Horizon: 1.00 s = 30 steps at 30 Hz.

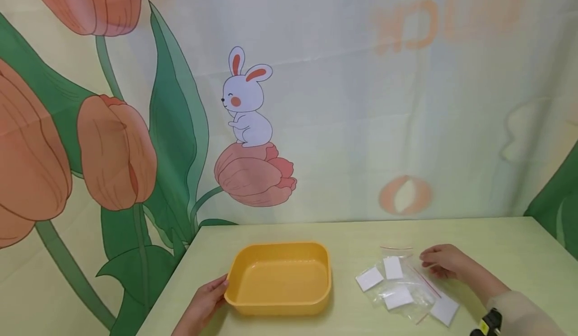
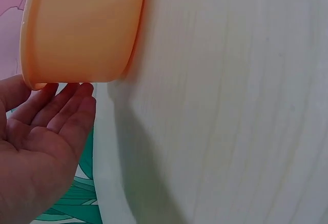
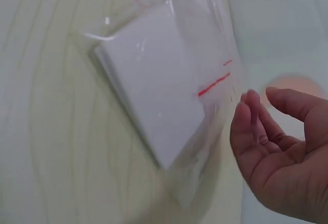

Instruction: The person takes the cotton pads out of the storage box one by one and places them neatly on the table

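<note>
A yellow plastic basin (image 1: 277, 308) stands on the table, its inside bare. At its left end my left hand (image 1: 206, 300) grips the rim. The left wrist view shows the thumb at the lip of the basin (image 2: 84, 34) and the fingers of my left hand (image 2: 46, 126) against its outer wall. To the right lie several clear zip bags (image 1: 417, 283) with white rectangular pieces (image 1: 394, 268) inside. My right hand (image 1: 444, 261) hovers beside the bags, fingers loosely curled. A gap shows between thumb and fingers of my right hand (image 3: 279, 147), holding nothing, near a zip bag (image 3: 200, 157).
The pale wood-grain table (image 1: 352, 235) ends at a printed curtain (image 1: 334, 125) with tulips and a rabbit. A black and yellow device (image 1: 488, 322) sits at the right wrist, by the sleeve (image 1: 524, 313).
</note>
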Motion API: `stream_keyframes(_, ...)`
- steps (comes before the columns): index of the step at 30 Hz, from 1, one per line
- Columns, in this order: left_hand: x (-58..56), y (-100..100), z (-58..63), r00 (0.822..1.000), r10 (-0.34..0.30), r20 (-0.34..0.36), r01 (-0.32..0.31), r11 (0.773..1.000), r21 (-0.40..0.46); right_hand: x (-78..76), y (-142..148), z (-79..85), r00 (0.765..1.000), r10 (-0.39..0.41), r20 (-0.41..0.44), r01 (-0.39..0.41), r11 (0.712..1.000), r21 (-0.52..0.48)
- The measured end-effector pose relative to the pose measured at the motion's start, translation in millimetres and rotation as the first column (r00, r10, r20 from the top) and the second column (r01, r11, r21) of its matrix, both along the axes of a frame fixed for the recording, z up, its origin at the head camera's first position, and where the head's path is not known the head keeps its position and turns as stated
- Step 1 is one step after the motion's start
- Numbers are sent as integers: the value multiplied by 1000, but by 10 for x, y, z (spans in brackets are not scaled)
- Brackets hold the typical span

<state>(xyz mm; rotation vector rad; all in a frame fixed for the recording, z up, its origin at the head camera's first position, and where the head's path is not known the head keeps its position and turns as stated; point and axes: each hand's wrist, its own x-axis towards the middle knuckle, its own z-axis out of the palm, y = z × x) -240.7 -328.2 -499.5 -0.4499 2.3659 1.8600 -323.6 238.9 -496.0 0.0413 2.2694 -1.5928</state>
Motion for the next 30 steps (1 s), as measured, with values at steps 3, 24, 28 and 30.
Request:
stream_keyframes(3, -23, 8, 15, 1000, -1, 26, 3, 998, -67, 29, 75, -17, 1000, 26, -12, -26, 999, -46)
stream_keyframes(24, 15, -134, 339, 999, -51, -19, 36, 880, -474, 720, 342, 219, 985, 171, -26, -172, 985, -26)
stream_keyframes(28, 106, -235, 715, 993, -95, -65, 39, 807, -589, 836, 401, 495, 983, 161, -90, -154, 985, 79)
stream_keyframes(30, 179, -249, 942, 991, -109, -83, 34, 783, -621, 904, 382, 676, 983, 95, -160, -70, 986, 150)
